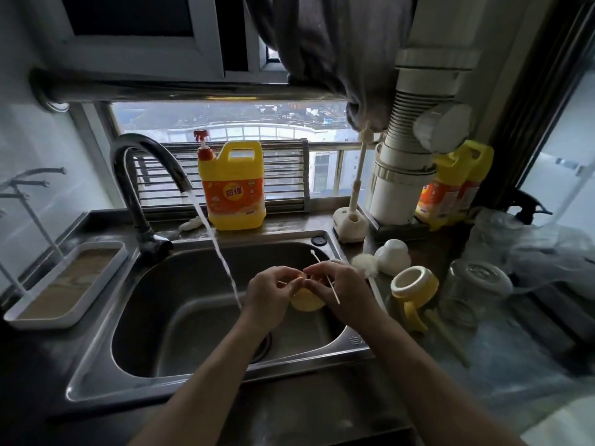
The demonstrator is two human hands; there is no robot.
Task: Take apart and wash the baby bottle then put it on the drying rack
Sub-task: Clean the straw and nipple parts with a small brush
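Observation:
Over the steel sink [154, 317], my left hand [270, 292] and my right hand [335, 284] meet at the fingertips and pinch a pale yellow silicone nipple [307, 303] between them. My right hand also holds a thin white straw brush [322, 268] that slants up behind it. Water runs from the black faucet [141, 188] just left of my left hand. On the counter to the right lie the yellow collar with handles [415, 288], a white cap [392, 255], a fluffy bottle brush [365, 267] and the clear bottle body [476, 291].
A yellow detergent jug [233, 188] stands behind the sink on the sill. At the left is a white drying rack tray [64, 284] with upright pegs. A white brush stand [351, 223], a white pipe and more yellow jugs [457, 185] crowd the back right.

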